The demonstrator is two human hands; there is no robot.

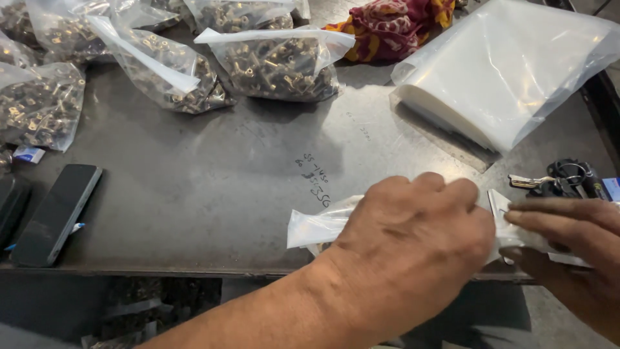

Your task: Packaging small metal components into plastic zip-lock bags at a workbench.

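My left hand (413, 239) lies fisted over a small clear plastic bag (316, 226) at the near edge of a dark metal table (213, 168), gripping the bag's top. My right hand (568, 242) comes in from the right and pinches the same bag's other end between thumb and fingers. Most of the bag is hidden under my left hand; what it holds I cannot tell.
Several clear bags of small metal parts (278, 64) sit along the table's far side and left. A stack of empty plastic bags (510, 71) lies at the right, a red patterned cloth (394, 26) behind. Keys (562, 179) rest at the right edge, a dark phone (58, 213) at the left.
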